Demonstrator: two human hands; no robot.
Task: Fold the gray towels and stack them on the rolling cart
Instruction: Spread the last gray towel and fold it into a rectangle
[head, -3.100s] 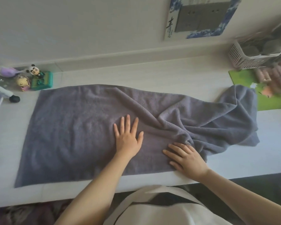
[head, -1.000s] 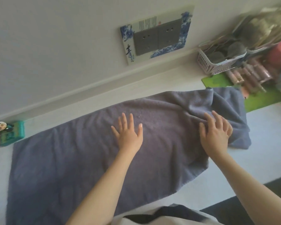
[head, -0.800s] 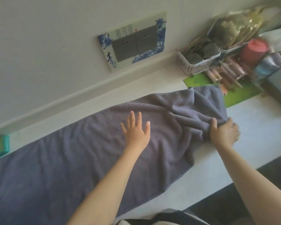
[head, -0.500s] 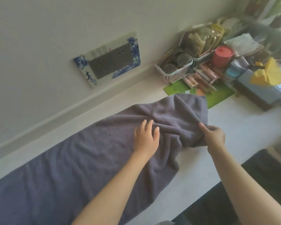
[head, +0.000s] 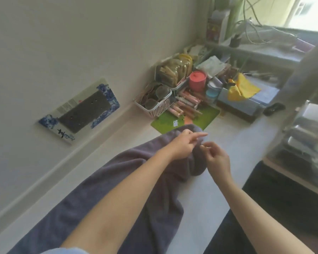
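Your 2 hands meet at the far end of the gray towel (head: 117, 180), which lies rumpled along the white table (head: 206, 202) just short of the green mat (head: 163, 121). Your left hand (head: 184, 143) rests on the bunched end with its forefinger pointing out. Your right hand (head: 217, 158), just beside it, has its fingers curled at the towel's edge, but you cannot tell whether it pinches the cloth.

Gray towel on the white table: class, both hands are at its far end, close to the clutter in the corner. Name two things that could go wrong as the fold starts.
1. The gray towel end at the left hand and right hand lies beside the green mat and pink tubes; lifting it could sweep them.
2. The towel is bunched and creased near the hands, so the fold may come out uneven.
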